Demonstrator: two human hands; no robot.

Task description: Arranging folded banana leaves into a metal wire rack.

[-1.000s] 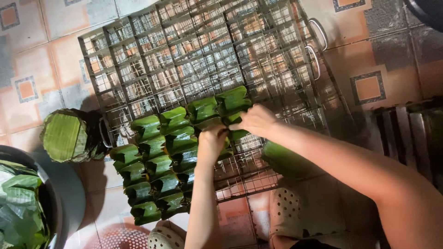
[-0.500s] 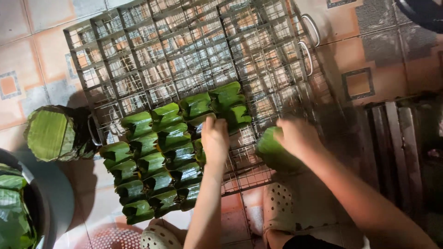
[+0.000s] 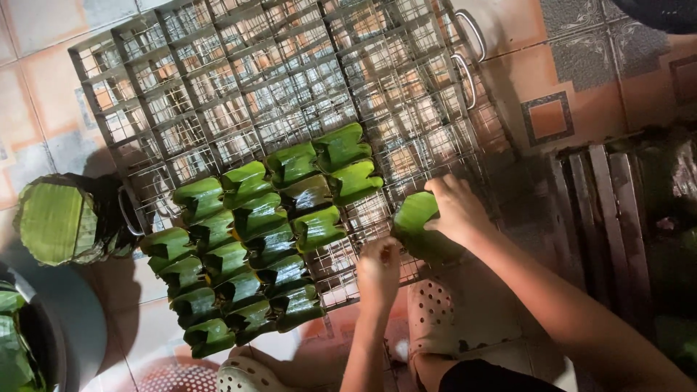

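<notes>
A wire rack [image 3: 290, 87] with many small square cells lies on the tiled floor [image 3: 573, 65] and fills the upper middle of the frame. Rows of green leaf parcels [image 3: 254, 239] stand in its lower left cells. The right hand [image 3: 457, 210], right of centre, wraps its fingers around one more leaf parcel [image 3: 415, 218] at the rack's lower right edge. The left hand [image 3: 379, 265], just below centre, rests on the rack's near edge with fingers curled down; whether they clutch the wire cannot be told. A bundle of cut leaves [image 3: 54, 218] sits at the left edge, and a dark basin of leaves [image 3: 22, 341] fills the lower left corner
</notes>
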